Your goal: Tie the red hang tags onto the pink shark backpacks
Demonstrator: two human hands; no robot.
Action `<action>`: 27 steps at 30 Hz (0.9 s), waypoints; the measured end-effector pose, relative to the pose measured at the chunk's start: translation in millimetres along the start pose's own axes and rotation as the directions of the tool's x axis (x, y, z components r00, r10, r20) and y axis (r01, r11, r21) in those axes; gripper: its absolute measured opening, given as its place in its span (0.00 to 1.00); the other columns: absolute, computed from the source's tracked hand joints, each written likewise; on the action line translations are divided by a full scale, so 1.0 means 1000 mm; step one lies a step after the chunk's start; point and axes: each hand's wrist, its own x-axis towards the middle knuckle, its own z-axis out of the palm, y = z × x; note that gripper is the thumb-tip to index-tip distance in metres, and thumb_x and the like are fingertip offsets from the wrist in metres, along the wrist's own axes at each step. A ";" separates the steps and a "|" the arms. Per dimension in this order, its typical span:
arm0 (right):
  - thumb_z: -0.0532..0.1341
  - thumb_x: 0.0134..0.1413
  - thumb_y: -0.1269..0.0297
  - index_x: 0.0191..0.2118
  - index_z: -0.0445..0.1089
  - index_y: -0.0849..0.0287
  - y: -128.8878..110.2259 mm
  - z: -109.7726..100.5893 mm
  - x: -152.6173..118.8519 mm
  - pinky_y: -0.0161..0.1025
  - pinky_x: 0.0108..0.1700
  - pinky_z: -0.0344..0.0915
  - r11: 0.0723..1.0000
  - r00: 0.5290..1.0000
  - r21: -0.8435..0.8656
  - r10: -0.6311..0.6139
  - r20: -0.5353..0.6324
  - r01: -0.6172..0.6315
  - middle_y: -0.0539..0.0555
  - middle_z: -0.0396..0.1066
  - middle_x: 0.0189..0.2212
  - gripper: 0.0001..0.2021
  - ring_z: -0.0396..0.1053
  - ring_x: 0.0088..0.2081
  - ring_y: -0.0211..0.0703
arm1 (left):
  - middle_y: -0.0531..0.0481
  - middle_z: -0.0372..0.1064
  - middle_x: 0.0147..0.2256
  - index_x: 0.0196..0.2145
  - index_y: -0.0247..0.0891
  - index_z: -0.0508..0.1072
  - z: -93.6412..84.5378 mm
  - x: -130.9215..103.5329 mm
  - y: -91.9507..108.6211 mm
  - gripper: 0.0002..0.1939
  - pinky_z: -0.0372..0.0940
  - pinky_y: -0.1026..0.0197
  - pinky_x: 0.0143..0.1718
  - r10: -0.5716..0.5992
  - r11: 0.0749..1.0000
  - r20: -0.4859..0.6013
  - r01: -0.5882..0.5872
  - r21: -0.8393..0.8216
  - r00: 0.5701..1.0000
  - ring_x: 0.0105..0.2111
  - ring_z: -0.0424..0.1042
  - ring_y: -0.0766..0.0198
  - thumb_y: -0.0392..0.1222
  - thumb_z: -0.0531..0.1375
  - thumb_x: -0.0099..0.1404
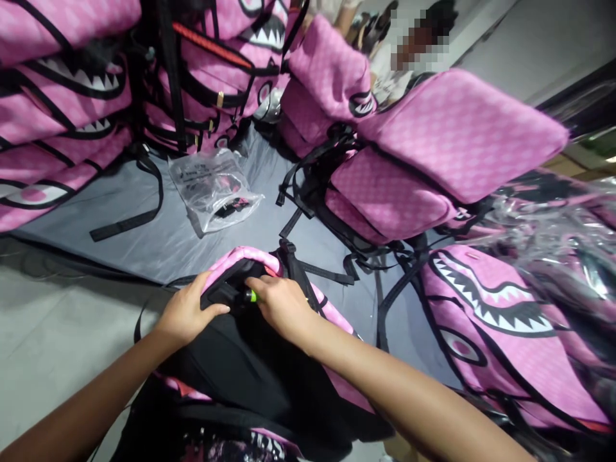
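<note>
A pink and black backpack (240, 366) lies in front of me at the near edge of the table, its black inner side facing up. My left hand (192, 308) is closed on the pink rim of its opening, thumb on the inside. At the mouth of that opening, my right hand (279, 301) has its fingers bent round a small black object with a bright green end (252, 296); the fingertips are partly hidden in the dark interior. Black straps (293, 263) stand up just beyond my right hand.
A clear plastic bag (216, 189) with small dark items lies on the grey table (183, 247). Stacked pink backpacks (62, 115) rise at the left, more (399, 179) at the back right and right. Loose straps cross the table. People are in the background.
</note>
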 end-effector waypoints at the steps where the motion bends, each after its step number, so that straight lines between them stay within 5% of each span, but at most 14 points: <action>1: 0.54 0.55 0.76 0.43 0.72 0.59 -0.004 -0.001 0.004 0.34 0.34 0.57 0.997 0.999 0.070 -0.013 -0.040 0.016 0.55 0.75 0.36 0.14 0.72 0.35 0.41 | 0.44 0.71 0.52 0.58 0.40 0.60 -0.001 -0.001 -0.002 0.31 0.66 0.52 0.51 0.047 0.998 -0.007 -0.047 -0.031 0.999 0.52 0.71 0.50 0.54 0.60 0.61; 6: 0.58 0.54 0.72 0.32 0.73 0.60 -0.020 0.006 0.025 0.31 0.31 0.54 0.934 0.991 0.357 0.034 -0.130 0.015 0.50 0.74 0.28 0.06 0.69 0.29 0.35 | 0.39 0.72 0.50 0.57 0.37 0.61 0.001 -0.004 -0.008 0.28 0.67 0.50 0.49 0.111 0.993 -0.037 -0.112 -0.033 0.993 0.50 0.72 0.48 0.53 0.57 0.63; 11: 0.59 0.51 0.69 0.34 0.73 0.60 -0.025 0.000 0.022 0.34 0.30 0.52 0.966 0.985 0.253 0.089 -0.150 -0.049 0.52 0.75 0.29 0.05 0.70 0.31 0.39 | 0.41 0.75 0.44 0.56 0.37 0.62 0.004 -0.002 -0.008 0.26 0.69 0.49 0.45 0.143 0.990 -0.040 -0.142 0.006 0.989 0.45 0.75 0.47 0.51 0.56 0.63; 16: 0.59 0.55 0.63 0.39 0.72 0.60 -0.026 -0.003 0.012 0.36 0.30 0.53 0.987 0.980 0.124 0.117 -0.159 -0.097 0.56 0.76 0.32 0.09 0.74 0.34 0.45 | 0.40 0.74 0.48 0.56 0.40 0.61 0.004 -0.005 -0.008 0.28 0.68 0.47 0.49 0.116 0.993 -0.063 -0.117 -0.004 0.991 0.49 0.73 0.46 0.55 0.57 0.63; 22: 0.58 0.59 0.68 0.47 0.68 0.57 -0.010 0.009 0.015 0.36 0.33 0.55 0.989 0.965 0.058 -0.115 -0.237 0.132 0.53 0.75 0.36 0.11 0.72 0.35 0.41 | 0.40 0.73 0.50 0.57 0.38 0.60 0.007 -0.002 -0.013 0.30 0.66 0.47 0.53 0.127 0.991 -0.052 -0.129 -0.040 0.991 0.51 0.72 0.47 0.57 0.56 0.64; 27: 0.55 0.61 0.68 0.44 0.70 0.56 -0.006 0.006 0.015 0.35 0.30 0.55 0.964 0.958 -0.123 -0.250 -0.141 0.234 0.52 0.73 0.35 0.09 0.69 0.32 0.39 | 0.42 0.74 0.49 0.55 0.39 0.63 0.009 0.002 -0.017 0.29 0.68 0.50 0.52 0.123 0.990 -0.089 -0.128 -0.058 0.988 0.50 0.73 0.48 0.58 0.58 0.61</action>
